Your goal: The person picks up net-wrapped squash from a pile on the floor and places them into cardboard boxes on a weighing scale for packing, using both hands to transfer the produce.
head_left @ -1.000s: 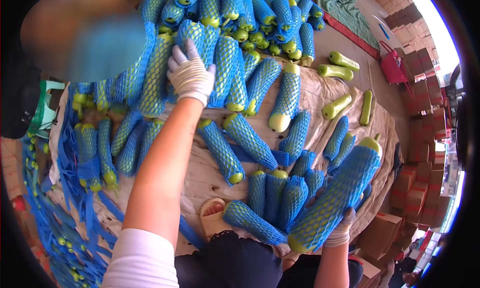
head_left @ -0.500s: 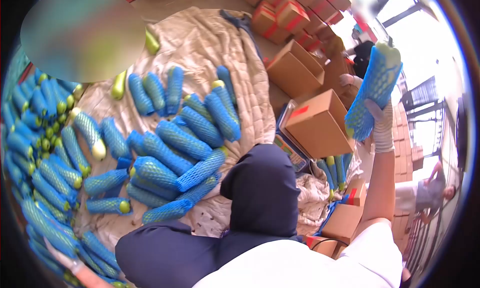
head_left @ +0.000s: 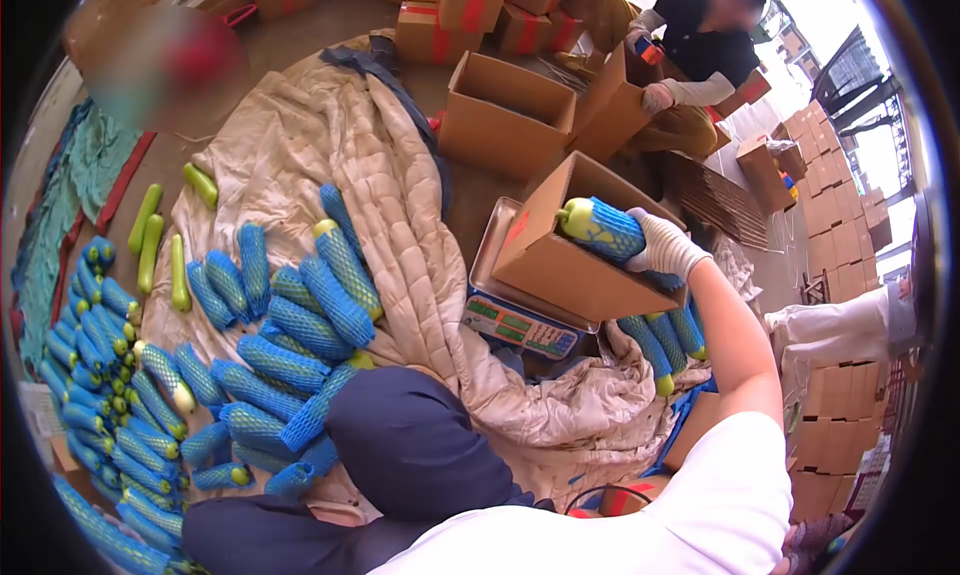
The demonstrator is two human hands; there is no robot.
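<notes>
My right hand (head_left: pixel 664 247), in a whitish ribbed glove, is wrapped round a thick green gourd (head_left: pixel 604 229) in a blue foam net. The gourd lies tilted at the mouth of an open cardboard box (head_left: pixel 590 287), its pale stem end pointing left; whether it touches the inside is hidden. Under the box stands a digital scale (head_left: pixel 525 327) with a keypad. My left hand is out of view. To the left, several more netted gourds (head_left: pixel 285 360) lie heaped on a beige quilt (head_left: pixel 420 275).
Bare green gourds (head_left: pixel 150 250) lie at the left. Another open box (head_left: pixel 505 110) stands beyond the scale. A co-worker in a dark shirt (head_left: pixel 705 50) handles a box (head_left: pixel 615 105). Netted gourds (head_left: pixel 665 345) rest right of the scale. Stacked cartons (head_left: pixel 840 405) line the right side.
My right hand has brought the netted gourd from up at the right down to the box on the scale. My left hand has left the view. The camera has turned right.
</notes>
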